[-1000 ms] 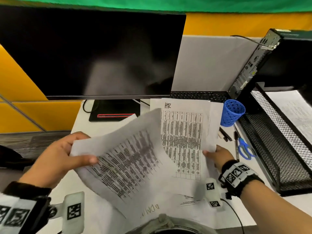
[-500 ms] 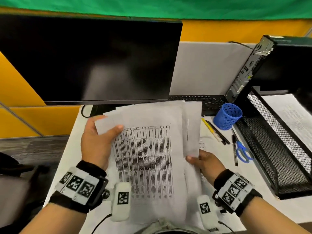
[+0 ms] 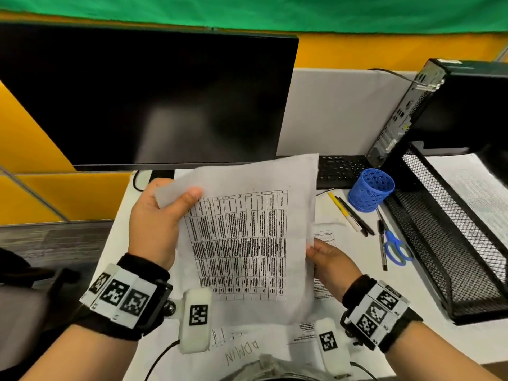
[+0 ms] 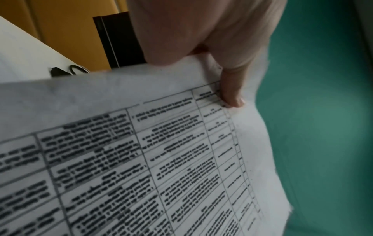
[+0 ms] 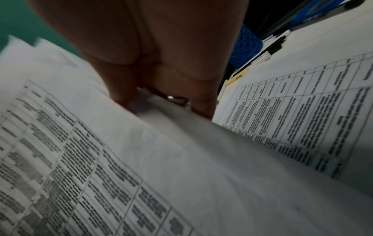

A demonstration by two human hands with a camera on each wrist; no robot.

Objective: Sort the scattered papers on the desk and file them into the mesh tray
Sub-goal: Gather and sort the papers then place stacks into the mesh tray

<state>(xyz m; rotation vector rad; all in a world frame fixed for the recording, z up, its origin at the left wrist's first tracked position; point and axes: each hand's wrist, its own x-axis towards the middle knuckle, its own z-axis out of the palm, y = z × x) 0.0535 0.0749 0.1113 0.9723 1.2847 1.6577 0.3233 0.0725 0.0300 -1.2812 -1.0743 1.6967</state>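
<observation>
Held item: sheaf of papers (image 3: pixel 247 237), top sheet a printed table, raised off the desk (image 3: pixel 357 270) in front of the dark monitor (image 3: pixel 137 92). Left hand (image 3: pixel 154 224) — grip closed on the upper left corner, thumb across the face, fingers behind. Right hand (image 3: pixel 330 265) — grip pinching the lower right edge, several sheet edges fanned out at the fingers in the right wrist view. Remaining on the desk: more sheets under and beside the sheaf, one hand-marked "ADMIN" (image 3: pixel 242 353) at the near edge. Destination: mesh tray (image 3: pixel 453 243) to the right, well apart from the sheaf, upper tier already carrying a sheet. Between sheaf and tray: pens (image 3: pixel 351 215), scissors (image 3: pixel 395 248), blue pen cup (image 3: pixel 371 189). Step in hand, as judged: squaring the gathered sheets before filing. Advice: loosen both grips slightly, tap the lower edge on the desk to align the sheets, retighten — then carry high over the cup and pens. Risk: loose back sheets sliding out of the right-hand pinch.
</observation>
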